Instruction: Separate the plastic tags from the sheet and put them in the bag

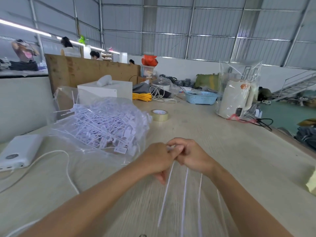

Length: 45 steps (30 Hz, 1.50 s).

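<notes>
White plastic tags [185, 194], thin blurred strips, hang toward the table's near edge from left hand [158, 159] and right hand [191, 155], both pinching their tops.

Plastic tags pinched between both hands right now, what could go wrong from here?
1. Both the left hand and the right hand pinch the plastic tags at one end, and the long tails hang free; a tail could snap or spring away when pulled.
2. The bag lies open and heaped at the left; dropped tags may slide onto the table.
3. The white cable runs beside the bag and could snag.
</notes>
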### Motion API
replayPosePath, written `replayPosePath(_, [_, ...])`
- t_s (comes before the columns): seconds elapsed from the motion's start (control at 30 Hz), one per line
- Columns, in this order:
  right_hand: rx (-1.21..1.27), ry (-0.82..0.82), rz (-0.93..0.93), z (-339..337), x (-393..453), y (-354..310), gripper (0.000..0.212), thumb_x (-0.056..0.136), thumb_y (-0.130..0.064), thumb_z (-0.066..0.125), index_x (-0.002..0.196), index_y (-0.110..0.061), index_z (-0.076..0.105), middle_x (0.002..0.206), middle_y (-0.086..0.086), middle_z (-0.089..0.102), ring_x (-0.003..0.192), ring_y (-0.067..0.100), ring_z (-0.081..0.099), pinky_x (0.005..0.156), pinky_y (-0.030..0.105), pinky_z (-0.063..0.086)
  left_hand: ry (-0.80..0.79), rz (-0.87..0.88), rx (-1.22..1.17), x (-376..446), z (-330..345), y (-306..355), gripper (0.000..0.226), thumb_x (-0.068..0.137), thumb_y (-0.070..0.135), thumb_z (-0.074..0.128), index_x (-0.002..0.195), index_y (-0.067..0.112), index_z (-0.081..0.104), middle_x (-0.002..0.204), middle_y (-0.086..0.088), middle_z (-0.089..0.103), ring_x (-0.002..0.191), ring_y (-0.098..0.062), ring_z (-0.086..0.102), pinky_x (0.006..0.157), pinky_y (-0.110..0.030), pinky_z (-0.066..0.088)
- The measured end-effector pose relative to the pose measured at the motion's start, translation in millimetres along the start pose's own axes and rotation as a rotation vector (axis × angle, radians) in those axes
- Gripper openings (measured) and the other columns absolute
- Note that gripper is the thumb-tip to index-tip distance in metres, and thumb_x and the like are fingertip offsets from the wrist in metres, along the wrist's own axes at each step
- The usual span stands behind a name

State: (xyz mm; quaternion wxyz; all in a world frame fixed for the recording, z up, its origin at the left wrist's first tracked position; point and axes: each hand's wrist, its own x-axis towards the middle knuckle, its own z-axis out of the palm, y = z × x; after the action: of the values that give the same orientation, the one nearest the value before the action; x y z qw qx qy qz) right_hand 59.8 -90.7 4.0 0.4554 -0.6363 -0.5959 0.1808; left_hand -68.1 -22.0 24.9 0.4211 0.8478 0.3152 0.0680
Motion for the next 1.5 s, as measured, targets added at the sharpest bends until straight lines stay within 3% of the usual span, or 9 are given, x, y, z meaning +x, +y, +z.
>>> replayPosePath(0.13, [0.073, -0.032, 0.025, 2, -1, 0, 0.033, 0.082, 0.019, 0.053, 0.108, 0.003, 0.064, 0.084, 0.004, 0.065, 0.062, -0.003, 0.056, 0.060, 0.014, 0.041, 0.052, -0.013, -0.364, 15, 5, -21, 0.049, 0.092, 0.045, 0.051, 0.073, 0.000, 0.060, 0.052, -0.011, 0.064, 0.042, -0.023, 0.063, 0.038, -0.021, 0.047])
replayPosePath(0.37, [0.263, -0.048, 0.140, -4, -6, 0, 0.035, 0.087, 0.011, 0.055, 0.120, 0.000, 0.059, 0.095, 0.013, 0.060, 0.078, 0.023, 0.056, 0.074, 0.033, 0.045, 0.140, 0.151, -0.373, 16, 8, -23, 0.042, 0.098, 0.031, 0.048, 0.064, 0.008, 0.059, 0.046, -0.002, 0.062, 0.038, -0.014, 0.060, 0.035, -0.014, 0.038])
replayPosePath(0.47, [0.079, -0.077, 0.197, -6, -5, -3, 0.011, 0.093, -0.006, 0.054, 0.097, 0.001, 0.062, 0.080, 0.011, 0.060, 0.068, 0.017, 0.055, 0.064, 0.029, 0.046, 0.262, 0.210, -0.337, 18, 10, -23, 0.045, 0.097, 0.027, 0.050, 0.057, 0.010, 0.057, 0.044, -0.002, 0.061, 0.036, -0.014, 0.058, 0.034, -0.015, 0.036])
replayPosePath(0.57, [0.010, -0.131, 0.230, -6, -5, -1, 0.029, 0.097, -0.015, 0.048, 0.086, 0.009, 0.060, 0.079, 0.026, 0.059, 0.064, 0.025, 0.053, 0.056, 0.026, 0.044, 0.322, 0.216, -0.341, 19, 12, -24, 0.044, 0.096, 0.029, 0.052, 0.057, 0.009, 0.059, 0.042, -0.001, 0.059, 0.035, -0.014, 0.057, 0.034, -0.016, 0.037])
replayPosePath(0.67, [0.027, -0.139, 0.189, -6, -7, -3, 0.029, 0.098, -0.009, 0.046, 0.075, 0.004, 0.059, 0.090, 0.041, 0.055, 0.064, 0.030, 0.044, 0.051, 0.030, 0.035, 0.276, 0.215, -0.380, 17, 12, -24, 0.043, 0.094, 0.032, 0.055, 0.057, 0.009, 0.061, 0.042, 0.001, 0.057, 0.033, -0.012, 0.054, 0.034, -0.015, 0.035])
replayPosePath(1.0, [0.042, -0.177, 0.159, -7, -9, 1, 0.029, 0.096, 0.000, 0.046, 0.070, 0.000, 0.059, 0.089, 0.035, 0.060, 0.067, 0.032, 0.046, 0.049, 0.027, 0.033, 0.280, 0.247, -0.369, 10, 18, -21, 0.059, 0.094, 0.025, 0.055, 0.036, 0.021, 0.058, 0.038, 0.002, 0.054, 0.029, -0.008, 0.047, 0.035, -0.011, 0.032])
replayPosePath(1.13, [-0.028, -0.154, 0.161, -7, -7, 3, 0.034, 0.094, 0.000, 0.048, 0.062, -0.007, 0.055, 0.081, 0.036, 0.057, 0.067, 0.031, 0.049, 0.050, 0.027, 0.036, 0.314, 0.221, -0.326, 8, 21, -19, 0.055, 0.095, 0.027, 0.052, 0.040, 0.019, 0.056, 0.036, 0.001, 0.054, 0.027, -0.007, 0.048, 0.032, -0.010, 0.031])
replayPosePath(1.33, [-0.054, -0.139, 0.141, -8, -6, 2, 0.024, 0.094, 0.000, 0.049, 0.075, 0.009, 0.061, 0.072, 0.020, 0.057, 0.061, 0.025, 0.048, 0.050, 0.026, 0.037, 0.295, 0.187, -0.294, 9, 17, -16, 0.051, 0.095, 0.025, 0.052, 0.046, 0.009, 0.052, 0.031, 0.005, 0.049, 0.025, -0.003, 0.042, 0.034, -0.011, 0.032])
replayPosePath(1.5, [-0.042, -0.134, 0.110, -9, -8, -1, 0.021, 0.093, 0.001, 0.050, 0.079, 0.010, 0.063, 0.069, 0.024, 0.057, 0.050, 0.018, 0.044, 0.051, 0.027, 0.038, 0.263, 0.168, -0.343, 9, 12, -13, 0.054, 0.095, 0.021, 0.053, 0.043, 0.010, 0.051, 0.030, 0.005, 0.046, 0.024, -0.003, 0.038, 0.034, -0.012, 0.031])
